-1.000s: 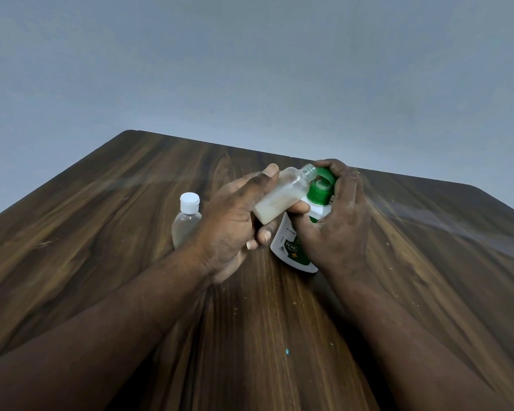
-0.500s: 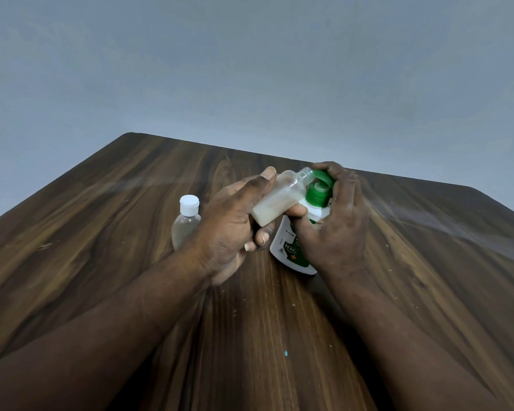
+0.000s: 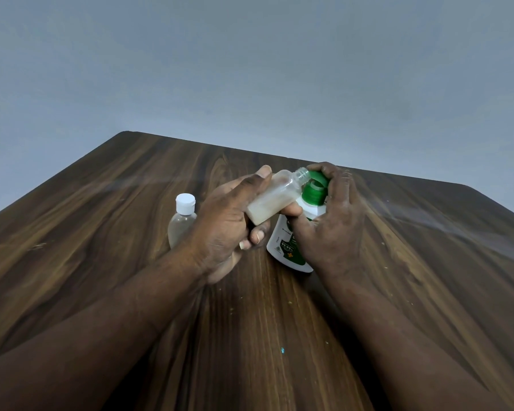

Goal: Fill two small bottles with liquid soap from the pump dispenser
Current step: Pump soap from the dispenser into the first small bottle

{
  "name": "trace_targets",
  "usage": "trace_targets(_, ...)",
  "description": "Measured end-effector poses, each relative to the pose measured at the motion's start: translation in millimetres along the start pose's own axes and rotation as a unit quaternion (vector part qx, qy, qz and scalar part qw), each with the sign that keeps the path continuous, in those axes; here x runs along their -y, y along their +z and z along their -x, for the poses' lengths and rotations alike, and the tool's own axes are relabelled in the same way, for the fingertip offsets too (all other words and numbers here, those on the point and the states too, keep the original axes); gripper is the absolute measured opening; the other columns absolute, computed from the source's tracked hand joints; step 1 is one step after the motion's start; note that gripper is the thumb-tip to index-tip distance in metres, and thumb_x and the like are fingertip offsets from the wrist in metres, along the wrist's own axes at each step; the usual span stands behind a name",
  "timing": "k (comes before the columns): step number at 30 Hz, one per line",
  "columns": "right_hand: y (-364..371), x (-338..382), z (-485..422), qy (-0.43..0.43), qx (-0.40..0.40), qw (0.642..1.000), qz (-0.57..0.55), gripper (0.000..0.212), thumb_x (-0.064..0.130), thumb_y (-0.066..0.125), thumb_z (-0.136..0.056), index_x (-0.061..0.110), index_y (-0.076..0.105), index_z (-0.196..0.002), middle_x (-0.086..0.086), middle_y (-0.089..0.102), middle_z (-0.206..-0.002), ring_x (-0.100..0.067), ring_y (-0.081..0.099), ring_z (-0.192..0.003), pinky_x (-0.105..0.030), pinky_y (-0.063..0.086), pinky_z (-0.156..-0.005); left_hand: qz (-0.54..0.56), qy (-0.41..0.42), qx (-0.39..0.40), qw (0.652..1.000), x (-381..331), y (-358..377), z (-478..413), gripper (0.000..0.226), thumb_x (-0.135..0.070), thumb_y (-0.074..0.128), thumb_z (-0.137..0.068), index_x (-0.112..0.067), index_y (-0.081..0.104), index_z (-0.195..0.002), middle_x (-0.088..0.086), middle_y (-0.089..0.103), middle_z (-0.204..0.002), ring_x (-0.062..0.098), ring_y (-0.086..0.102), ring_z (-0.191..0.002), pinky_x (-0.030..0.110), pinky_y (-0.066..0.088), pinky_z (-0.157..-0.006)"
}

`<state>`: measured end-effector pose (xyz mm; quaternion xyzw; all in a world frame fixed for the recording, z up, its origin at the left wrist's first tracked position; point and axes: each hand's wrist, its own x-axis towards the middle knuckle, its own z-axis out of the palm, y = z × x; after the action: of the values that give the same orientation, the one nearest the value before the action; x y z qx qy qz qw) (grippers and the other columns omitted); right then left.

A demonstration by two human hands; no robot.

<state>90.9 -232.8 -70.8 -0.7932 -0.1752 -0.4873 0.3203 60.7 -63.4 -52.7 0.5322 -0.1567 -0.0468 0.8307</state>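
Dark wood-grain worktop (image 3: 101,232) fills the lower two-thirds of the frame, with a grey wall (image 3: 250,69) above.

Centre of frame: left hand (image 3: 223,229) grips an uncapped small bottle (image 3: 275,197), thumb along its upper side, fingers curled beneath. The bottle is tilted, mouth up and to the right at the green pump head (image 3: 313,191); whether they touch cannot be told. Milky liquid sits in its lower part, and the upper part is clear.

Right hand (image 3: 333,226) is curled round the pump dispenser (image 3: 285,247), fingers over the pump head, thumb under the tilted bottle. The dispenser is white with a green label and stands on the worktop, right of centre.

A second small bottle (image 3: 181,223), white cap on, stands upright just left of the left hand, partly hidden by it.

A teal speck (image 3: 282,350) lies on the worktop, lower centre.
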Motion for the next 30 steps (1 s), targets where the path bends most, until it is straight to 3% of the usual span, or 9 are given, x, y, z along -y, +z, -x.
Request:
trace_targets(2, -0.3, -0.1, 0.0, -0.008, -0.001, 1.0, 0.002, 0.059, 0.044, 0.072, -0.083, 0.003, 0.061, -0.125, -0.007, 0.065, -0.116, -0.017, 0.061, -0.103, -0.024, 0.049, -0.087, 0.006, 0.0, -0.002, 1.0, -0.1, 0.9, 0.1, 0.041, -0.04, 0.048, -0.108, -0.002, 0.06, -0.117, 0.004, 0.072, -0.069, 0.008, 0.039, -0.041, 0.022, 0.023, -0.041)
trace_targets(8, -0.9, -0.1, -1.6, -0.006, 0.01, 1.0, -0.001, 0.061, 0.036, 0.069, -0.08, 0.003, 0.06, -0.13, -0.008, 0.064, -0.116, -0.023, 0.062, -0.103, -0.032, 0.052, -0.086, 0.004, 0.009, 0.013, 1.0, 1.9, -2.6, -1.8, 0.053, -0.043, 0.049, -0.108, 0.006, 0.057, -0.129, 0.027, 0.075, -0.11, 0.011, 0.04, -0.045, 0.017, 0.027, -0.037)
trace_targets(13, -0.2, 0.7, -0.8, -0.003, 0.003, 1.0, -0.003, 0.06, 0.042, 0.068, -0.08, 0.003, 0.061, -0.126, -0.008, 0.065, -0.116, -0.018, 0.061, -0.101, -0.022, 0.046, -0.084, -0.002, 0.014, 0.016, 1.0, 2.3, -3.4, -3.0, 0.054, -0.043, 0.048, -0.107, 0.005, 0.057, -0.13, 0.028, 0.075, -0.11, 0.01, 0.04, -0.042, 0.021, 0.026, -0.039)
trace_targets(18, 2.0, -2.3, 2.0, 0.017, 0.003, 1.0, -0.002, 0.06, 0.049, 0.075, -0.082, 0.01, 0.06, -0.126, -0.001, 0.063, -0.117, -0.017, 0.062, -0.102, -0.025, 0.049, -0.083, -0.005, 0.01, 0.01, 1.0, 1.5, -2.9, -1.8, 0.038, -0.04, 0.048, -0.109, -0.005, 0.063, -0.11, 0.01, 0.076, -0.08, 0.007, 0.039, -0.039, 0.02, 0.023, -0.038)
trace_targets(22, 0.2, -0.6, 1.4, 0.011, 0.003, 1.0, -0.009, 0.06, 0.045, 0.073, -0.082, 0.008, 0.061, -0.128, -0.002, 0.064, -0.118, -0.015, 0.061, -0.104, -0.025, 0.051, -0.086, 0.002, 0.006, 0.007, 1.0, 1.5, -1.9, -1.6, 0.044, -0.041, 0.049, -0.108, -0.001, 0.062, -0.119, 0.018, 0.077, -0.092, 0.009, 0.04, -0.041, 0.017, 0.025, -0.036)
trace_targets(25, -0.6, 0.1, 0.0, 0.007, 0.001, 1.0, -0.009, 0.062, 0.043, 0.071, -0.081, 0.006, 0.061, -0.129, -0.004, 0.064, -0.117, -0.012, 0.058, -0.102, -0.014, 0.045, -0.087, 0.003, 0.005, 0.006, 1.0, 1.4, -1.1, -1.5, 0.046, -0.041, 0.048, -0.108, 0.001, 0.06, -0.122, 0.013, 0.077, -0.083, 0.009, 0.04, -0.041, 0.017, 0.027, -0.035)
trace_targets(27, -0.5, 0.2, -0.5, 0.002, 0.003, 1.0, -0.007, 0.061, 0.038, 0.071, -0.08, 0.005, 0.06, -0.13, -0.004, 0.063, -0.117, -0.014, 0.059, -0.103, -0.009, 0.041, -0.088, 0.001, 0.008, 0.009, 1.0, 1.9, -2.0, -2.0, 0.048, -0.041, 0.049, -0.108, 0.002, 0.06, -0.125, 0.021, 0.077, -0.098, 0.01, 0.04, -0.043, 0.017, 0.028, -0.035)
trace_targets(30, -0.3, -0.2, -0.7, -0.002, 0.001, 1.0, -0.013, 0.059, 0.039, 0.071, -0.08, 0.005, 0.06, -0.128, -0.004, 0.064, -0.116, -0.018, 0.062, -0.102, -0.015, 0.045, -0.087, -0.005, 0.011, 0.01, 1.0, 1.1, -2.2, -2.4, 0.05, -0.042, 0.048, -0.108, 0.003, 0.06, -0.127, 0.024, 0.076, -0.105, 0.01, 0.04, -0.043, 0.016, 0.028, -0.036)
